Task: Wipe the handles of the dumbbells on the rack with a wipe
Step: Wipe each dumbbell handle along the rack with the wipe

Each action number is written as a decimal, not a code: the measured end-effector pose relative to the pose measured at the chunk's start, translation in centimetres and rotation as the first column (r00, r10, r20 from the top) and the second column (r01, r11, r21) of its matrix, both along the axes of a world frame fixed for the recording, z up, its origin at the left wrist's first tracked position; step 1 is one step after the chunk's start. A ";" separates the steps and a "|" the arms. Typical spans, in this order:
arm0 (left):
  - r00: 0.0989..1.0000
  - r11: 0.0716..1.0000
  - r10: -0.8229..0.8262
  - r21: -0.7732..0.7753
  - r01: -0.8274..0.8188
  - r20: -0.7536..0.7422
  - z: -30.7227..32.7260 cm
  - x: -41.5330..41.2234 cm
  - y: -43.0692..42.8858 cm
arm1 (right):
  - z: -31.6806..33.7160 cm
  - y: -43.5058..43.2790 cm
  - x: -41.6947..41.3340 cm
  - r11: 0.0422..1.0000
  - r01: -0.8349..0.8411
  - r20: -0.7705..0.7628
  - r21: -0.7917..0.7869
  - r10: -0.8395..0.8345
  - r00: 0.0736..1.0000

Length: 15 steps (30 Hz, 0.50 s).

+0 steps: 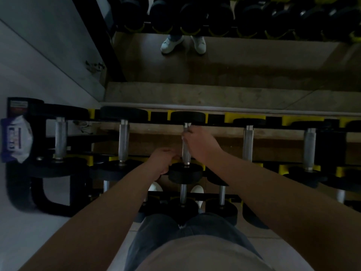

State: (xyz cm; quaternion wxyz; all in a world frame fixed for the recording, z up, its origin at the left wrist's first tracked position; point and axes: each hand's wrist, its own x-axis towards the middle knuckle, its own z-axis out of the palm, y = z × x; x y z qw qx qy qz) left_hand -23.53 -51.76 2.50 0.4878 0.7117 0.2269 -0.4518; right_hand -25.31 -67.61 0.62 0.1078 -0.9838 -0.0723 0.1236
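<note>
Left hand (162, 161) curls on the middle dumbbell's black round head (185, 173); just beyond, right hand (199, 143) clamps its knurled steel handle (186, 153), wipe hidden; neighbouring handles (248, 141) probably remain.

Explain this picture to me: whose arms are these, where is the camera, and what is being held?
There is no machine here. A person wears one camera on the head, looking down at their own arms. In front stands a rack of black dumbbells. The right hand grips the metal handle of one dumbbell near its far end; no wipe can be made out. The left hand lies curled by that dumbbell's near end; whether it grips is unclear. A pack of wipes sits at the rack's left end.
</note>
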 end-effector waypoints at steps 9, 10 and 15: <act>0.998 0.997 -0.005 0.076 0.010 -0.060 -1.2 0.6 1.1 | 2.5 1.4 -0.2 0.999 0.000 -0.150 -0.043 -0.006 0.989; 0.999 0.998 -0.006 0.062 0.009 -0.052 -1.4 0.6 1.3 | 2.8 1.1 0.6 0.996 0.045 -0.105 -0.080 -0.054 0.993; 0.999 0.999 0.007 0.048 -0.005 -0.043 -1.1 0.3 1.4 | 2.3 1.7 0.1 0.994 0.034 -0.205 -0.100 -0.054 0.977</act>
